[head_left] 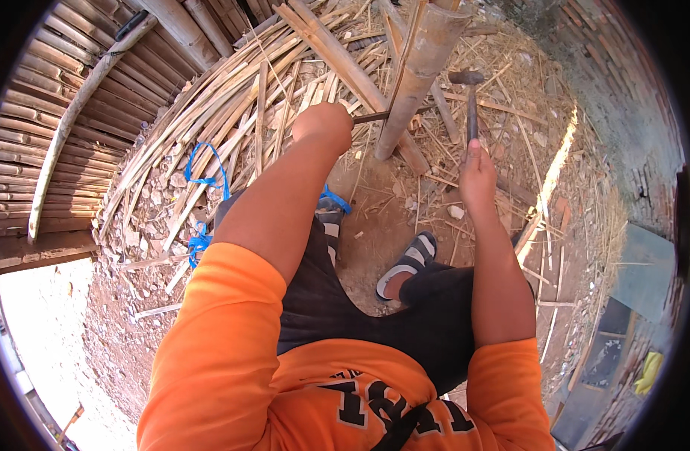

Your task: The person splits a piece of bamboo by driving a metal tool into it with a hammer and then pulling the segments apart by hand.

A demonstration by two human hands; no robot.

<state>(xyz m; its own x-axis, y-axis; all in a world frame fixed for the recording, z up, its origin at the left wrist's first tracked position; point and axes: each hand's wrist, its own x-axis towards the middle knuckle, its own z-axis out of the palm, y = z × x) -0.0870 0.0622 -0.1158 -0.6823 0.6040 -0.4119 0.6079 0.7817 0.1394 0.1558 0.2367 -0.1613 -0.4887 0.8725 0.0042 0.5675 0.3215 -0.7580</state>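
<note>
My left hand (322, 126) is closed in a fist around the handle end of a long dark blade (371, 117), probably a machete; its handle is hidden in my fingers. The blade meets a thick bamboo pole (429, 56) near its lower end, and a dark split line runs up the pole from there. Off to the pole's right, my right hand (478, 177) grips a hammer (472, 113) by its shaft. The hammer's dark head points away from me, apart from both pole and blade.
Split bamboo strips (210, 113) lie heaped at the far left, beside a slatted bamboo wall (67, 113). Another bamboo piece (337, 56) slants behind the pole. Blue strapping (200, 242) lies on stony ground left of my legs. A brick wall (623, 98) stands at right.
</note>
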